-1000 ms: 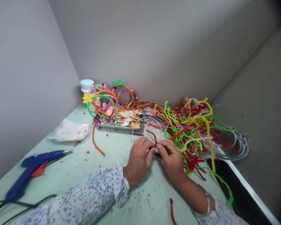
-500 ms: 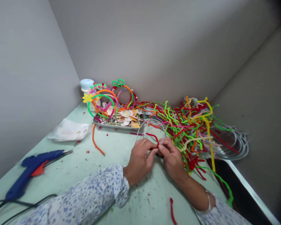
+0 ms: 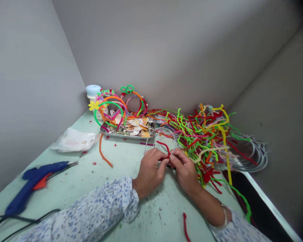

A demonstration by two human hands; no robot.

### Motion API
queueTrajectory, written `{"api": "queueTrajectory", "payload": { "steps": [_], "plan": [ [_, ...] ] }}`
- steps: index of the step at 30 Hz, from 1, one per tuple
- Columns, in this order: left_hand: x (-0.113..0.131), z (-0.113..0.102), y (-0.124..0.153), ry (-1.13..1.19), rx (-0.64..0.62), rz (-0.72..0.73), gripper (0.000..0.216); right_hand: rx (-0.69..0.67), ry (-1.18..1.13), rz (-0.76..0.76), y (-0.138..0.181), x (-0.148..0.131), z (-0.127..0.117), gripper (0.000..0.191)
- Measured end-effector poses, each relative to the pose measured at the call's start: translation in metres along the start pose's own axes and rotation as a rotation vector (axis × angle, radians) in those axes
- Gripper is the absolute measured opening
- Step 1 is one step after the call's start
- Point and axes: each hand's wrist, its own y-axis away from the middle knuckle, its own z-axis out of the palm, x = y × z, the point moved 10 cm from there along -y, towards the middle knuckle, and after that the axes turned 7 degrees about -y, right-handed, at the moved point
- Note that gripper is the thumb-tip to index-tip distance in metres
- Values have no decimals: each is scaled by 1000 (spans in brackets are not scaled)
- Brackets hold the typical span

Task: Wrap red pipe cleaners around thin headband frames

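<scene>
My left hand (image 3: 149,170) and my right hand (image 3: 183,170) meet fingertip to fingertip over the pale green table (image 3: 96,178). Both pinch a red pipe cleaner (image 3: 165,147) wound onto a thin clear headband hoop (image 3: 164,134), which arcs up behind my fingers. The fingers of both hands are closed on the red wire at the hoop's near end. A big tangle of coloured pipe cleaners (image 3: 204,134) lies just right of my right hand.
A metal tray (image 3: 127,135) of shells with finished wrapped headbands (image 3: 118,106) stands at the back. A blue glue gun (image 3: 32,183) with its cord lies front left, beside a plastic bag (image 3: 74,140). Bare hoops (image 3: 252,153) pile at right. Loose red (image 3: 185,227) and orange (image 3: 103,153) pieces lie about.
My hands have stayed in place, fingers working the red pipe cleaner. The clear hoop tipped up and then back slightly between the frames.
</scene>
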Motion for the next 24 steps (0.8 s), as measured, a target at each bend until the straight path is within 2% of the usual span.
{"api": "queueTrajectory", "payload": {
  "steps": [8, 24],
  "plan": [
    [-4, 2, 1, 25, 1, -22, 9, -75, -131, 110, -2, 18, 5, 12],
    [-4, 7, -1, 28, -58, -60, 10, 59, -130, 137, -4, 20, -5, 25]
  ]
}}
